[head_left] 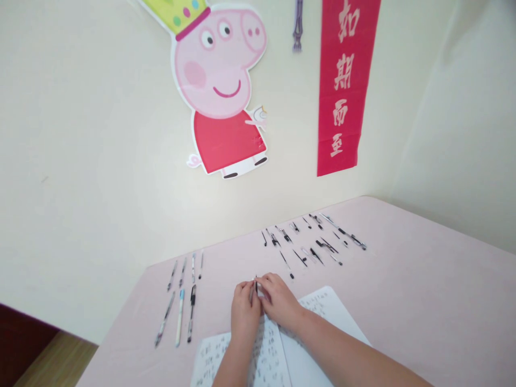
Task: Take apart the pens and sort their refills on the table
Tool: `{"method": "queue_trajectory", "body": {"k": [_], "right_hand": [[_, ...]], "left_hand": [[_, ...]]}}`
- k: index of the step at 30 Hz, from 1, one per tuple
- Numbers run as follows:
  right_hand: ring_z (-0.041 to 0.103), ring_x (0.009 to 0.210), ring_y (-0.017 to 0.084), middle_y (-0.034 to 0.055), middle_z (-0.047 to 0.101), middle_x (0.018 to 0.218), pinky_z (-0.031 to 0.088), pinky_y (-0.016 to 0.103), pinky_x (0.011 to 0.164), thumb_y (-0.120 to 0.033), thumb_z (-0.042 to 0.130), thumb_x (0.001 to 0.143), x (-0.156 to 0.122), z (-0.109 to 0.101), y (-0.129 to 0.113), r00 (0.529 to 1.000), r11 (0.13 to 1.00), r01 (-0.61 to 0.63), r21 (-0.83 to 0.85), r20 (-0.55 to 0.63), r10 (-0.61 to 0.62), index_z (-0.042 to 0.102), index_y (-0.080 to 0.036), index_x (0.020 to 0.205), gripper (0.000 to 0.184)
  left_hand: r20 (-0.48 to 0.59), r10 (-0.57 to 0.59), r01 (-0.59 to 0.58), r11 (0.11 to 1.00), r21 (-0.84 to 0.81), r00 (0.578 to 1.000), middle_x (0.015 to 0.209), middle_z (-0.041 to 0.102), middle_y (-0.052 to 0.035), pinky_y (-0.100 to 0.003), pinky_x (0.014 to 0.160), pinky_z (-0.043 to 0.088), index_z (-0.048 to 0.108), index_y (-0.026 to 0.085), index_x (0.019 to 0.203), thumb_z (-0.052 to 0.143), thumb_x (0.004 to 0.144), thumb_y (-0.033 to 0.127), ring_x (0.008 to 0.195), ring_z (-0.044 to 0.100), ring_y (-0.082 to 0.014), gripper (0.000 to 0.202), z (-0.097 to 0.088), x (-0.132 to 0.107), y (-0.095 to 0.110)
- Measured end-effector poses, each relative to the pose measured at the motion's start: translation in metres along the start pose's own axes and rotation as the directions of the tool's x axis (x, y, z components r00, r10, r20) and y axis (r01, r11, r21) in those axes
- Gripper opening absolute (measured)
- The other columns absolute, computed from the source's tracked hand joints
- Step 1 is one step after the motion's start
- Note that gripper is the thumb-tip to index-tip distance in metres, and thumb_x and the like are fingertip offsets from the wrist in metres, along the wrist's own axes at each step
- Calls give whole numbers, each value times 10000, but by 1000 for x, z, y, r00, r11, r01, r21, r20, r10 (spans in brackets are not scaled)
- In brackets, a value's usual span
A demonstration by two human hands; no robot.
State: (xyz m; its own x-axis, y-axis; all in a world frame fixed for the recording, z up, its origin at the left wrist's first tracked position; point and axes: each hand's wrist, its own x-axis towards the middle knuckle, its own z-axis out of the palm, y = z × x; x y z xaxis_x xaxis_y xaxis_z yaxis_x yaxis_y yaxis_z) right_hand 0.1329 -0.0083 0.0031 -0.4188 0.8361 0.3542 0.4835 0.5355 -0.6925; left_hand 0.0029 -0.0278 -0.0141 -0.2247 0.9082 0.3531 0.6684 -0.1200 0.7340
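Observation:
My left hand (245, 309) and my right hand (281, 302) meet over the top edge of the open notebook, fingertips closed together. Between them stands a slim dark pen piece (256, 286), mostly covered by the fingers, so I cannot tell whether it is a whole pen or a part. Handwriting covers the notebook's left page (268, 357), and some shows at the top of the right page (334, 314). To the left of my hands lie two rows of pens, among them a black-capped pen (192, 314) and a blue-capped white pen (179, 320).
Loose pen parts, such as barrels, refills and caps (316, 257), are spread over the far side of the pink table (403, 290). Behind the table rises a wall with a cartoon pig cutout (229, 142) and a red banner (342, 123).

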Motion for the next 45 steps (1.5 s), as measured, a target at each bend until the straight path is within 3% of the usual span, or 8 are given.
{"method": "queue_trajectory", "body": {"k": [9, 17, 24, 30, 34, 40, 45], "right_hand": [[535, 780, 209, 72, 600, 805, 366, 305, 705, -179, 470, 757, -7, -2, -11, 990, 914, -129, -384, 6, 142, 572, -178, 914, 187], [548, 765, 185, 52, 611, 805, 348, 273, 656, -150, 418, 806, -5, 1, -5, 991, 925, -121, -360, 13, 135, 563, -193, 919, 189], [523, 755, 162, 29, 579, 806, 342, 255, 663, -211, 468, 816, -3, -5, -6, 985, 928, -158, -338, 14, 173, 560, -195, 863, 105], [527, 847, 192, 53, 564, 909, 362, 275, 702, -331, 501, 815, -7, -6, -15, 985, 928, -91, -362, 107, 138, 549, -231, 1098, 304], [533, 850, 210, 62, 574, 914, 375, 302, 717, -311, 513, 805, -8, -1, -14, 978, 910, -39, -413, 171, 120, 576, -251, 1097, 304], [541, 876, 216, 81, 594, 974, 389, 306, 738, -264, 504, 820, -5, 3, -7, 983, 898, -48, -438, 136, 119, 553, -229, 1151, 336], [538, 891, 223, 89, 598, 998, 392, 318, 746, -248, 484, 835, 0, 1, -2, 984, 875, -73, -478, 111, 142, 541, -224, 1173, 343]], "left_hand": [[-23, 13, -13, 1000, 14, 1000, 929, 578, -84, -386, 826, 472, 624, 154, 947, 433, 731, 154, 880, 573, -205, 288, 2, 0, -6], [47, -13, 15, 998, -57, 999, 956, 574, -94, -390, 798, 478, 594, 147, 978, 421, 776, 195, 879, 574, -206, 270, 1, 0, -5], [17, 33, -31, 996, -85, 999, 911, 598, -86, -387, 766, 487, 605, 151, 946, 431, 741, 173, 842, 580, -202, 270, 4, 1, -10], [-59, -23, 17, 995, -95, 998, 895, 620, -83, -395, 798, 473, 619, 158, 889, 433, 695, 161, 857, 586, -209, 269, 3, 3, -17], [-46, -128, 121, 983, -142, 991, 897, 623, -93, -389, 772, 482, 615, 145, 888, 442, 689, 195, 815, 599, -208, 268, 4, 6, -24], [-23, -188, 180, 962, -207, 982, 913, 631, -94, -359, 749, 490, 607, 138, 906, 464, 680, 223, 766, 605, -189, 281, 4, 8, -27], [-17, -144, 140, 976, -168, 989, 887, 635, -88, -367, 760, 478, 609, 144, 903, 459, 676, 204, 783, 602, -196, 278, 4, 7, -24]]}}
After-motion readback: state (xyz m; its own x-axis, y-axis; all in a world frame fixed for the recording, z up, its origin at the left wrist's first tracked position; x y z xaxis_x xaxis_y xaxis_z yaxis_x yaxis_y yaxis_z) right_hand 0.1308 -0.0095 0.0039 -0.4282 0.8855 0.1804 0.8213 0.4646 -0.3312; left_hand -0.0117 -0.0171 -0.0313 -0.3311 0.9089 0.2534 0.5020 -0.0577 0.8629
